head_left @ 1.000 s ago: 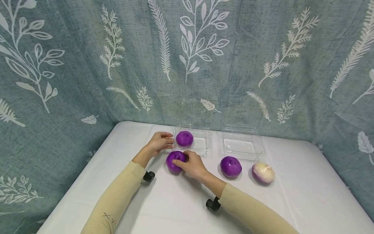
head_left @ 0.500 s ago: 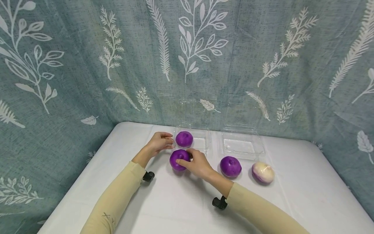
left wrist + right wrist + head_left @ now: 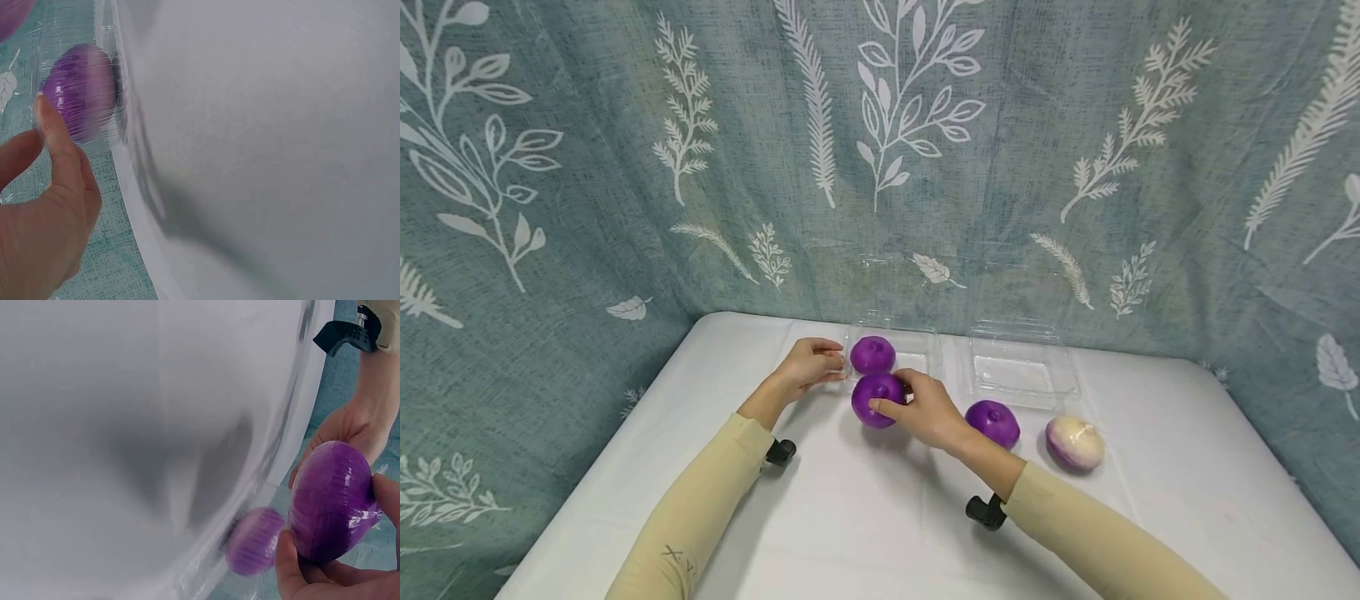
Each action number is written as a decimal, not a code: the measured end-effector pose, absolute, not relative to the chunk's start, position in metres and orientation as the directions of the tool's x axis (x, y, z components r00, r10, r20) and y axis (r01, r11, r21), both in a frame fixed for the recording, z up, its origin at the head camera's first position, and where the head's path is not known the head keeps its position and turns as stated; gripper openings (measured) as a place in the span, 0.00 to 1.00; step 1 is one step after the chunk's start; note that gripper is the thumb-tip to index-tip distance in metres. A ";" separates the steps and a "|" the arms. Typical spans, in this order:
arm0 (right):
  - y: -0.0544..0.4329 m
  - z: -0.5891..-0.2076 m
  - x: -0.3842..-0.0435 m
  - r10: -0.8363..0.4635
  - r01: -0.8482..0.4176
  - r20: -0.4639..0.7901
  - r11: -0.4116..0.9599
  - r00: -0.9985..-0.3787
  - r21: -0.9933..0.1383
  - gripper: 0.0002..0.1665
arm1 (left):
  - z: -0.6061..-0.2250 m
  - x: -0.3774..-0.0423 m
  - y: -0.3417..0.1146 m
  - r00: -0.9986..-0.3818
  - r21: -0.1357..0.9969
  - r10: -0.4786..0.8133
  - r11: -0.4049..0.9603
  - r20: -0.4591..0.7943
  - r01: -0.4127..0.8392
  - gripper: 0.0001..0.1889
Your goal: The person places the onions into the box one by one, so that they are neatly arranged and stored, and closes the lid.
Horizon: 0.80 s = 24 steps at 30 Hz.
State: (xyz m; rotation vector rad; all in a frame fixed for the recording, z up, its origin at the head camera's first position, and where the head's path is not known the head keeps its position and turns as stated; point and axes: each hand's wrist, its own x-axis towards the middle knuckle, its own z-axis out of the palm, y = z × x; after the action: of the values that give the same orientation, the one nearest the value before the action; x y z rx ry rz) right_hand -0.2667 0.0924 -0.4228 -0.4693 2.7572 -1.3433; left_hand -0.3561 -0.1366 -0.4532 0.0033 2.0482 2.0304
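My right hand [image 3: 928,410] grips a purple onion [image 3: 878,398] between thumb and fingers, in the air just in front of the left clear plastic box [image 3: 931,354]. Another purple onion [image 3: 872,355] sits in the left part of that box. At the box's left side is my left hand [image 3: 807,364]; in the left wrist view its thumb and index finger pinch the box's clear edge. From the right wrist camera, the held onion [image 3: 334,500] looks glossy, with the boxed onion [image 3: 255,541] lower and beyond it.
To the right stands a second clear plastic box [image 3: 1018,372] with its lid raised. In front of it lie a purple onion [image 3: 994,423] and a whitish-purple onion [image 3: 1075,443] on the white table [image 3: 850,533]. A patterned teal curtain [image 3: 737,167] hangs behind.
My right hand has carried its onion rightward and a little back, up off the table toward the left box. The left hand has stayed at the box's side.
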 end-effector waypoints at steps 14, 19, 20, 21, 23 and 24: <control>0.113 -0.404 -0.278 -0.309 -0.299 0.131 0.598 -0.942 -0.744 0.34 | -0.451 -0.355 -0.137 -0.965 0.983 0.188 0.018 -0.181 -0.181 0.23; 0.120 -0.401 -0.284 -0.311 -0.307 0.134 0.618 -0.941 -0.724 0.33 | -0.452 -0.357 -0.136 -0.965 0.982 0.184 0.011 -0.186 -0.187 0.23; 0.121 -0.400 -0.285 -0.313 -0.310 0.134 0.624 -0.940 -0.717 0.33 | -0.452 -0.357 -0.136 -0.965 0.982 0.183 0.011 -0.189 -0.190 0.23; 0.122 -0.399 -0.286 -0.316 -0.314 0.135 0.628 -0.939 -0.712 0.32 | -0.452 -0.357 -0.136 -0.965 0.982 0.182 0.011 -0.190 -0.191 0.22; 0.124 -0.398 -0.289 -0.321 -0.321 0.136 0.640 -0.937 -0.698 0.31 | -0.453 -0.357 -0.137 -0.965 0.982 0.184 0.012 -0.187 -0.188 0.23; 0.125 -0.397 -0.290 -0.322 -0.321 0.134 0.648 -0.937 -0.691 0.31 | -0.453 -0.357 -0.137 -0.965 0.982 0.185 0.014 -0.186 -0.187 0.23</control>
State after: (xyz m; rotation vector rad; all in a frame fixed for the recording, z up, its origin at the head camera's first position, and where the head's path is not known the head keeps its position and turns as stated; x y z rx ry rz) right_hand -0.2902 0.1248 -0.3974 -0.5562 2.8513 -1.1945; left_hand -0.3572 -0.1374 -0.4528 -0.0019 2.0300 2.0376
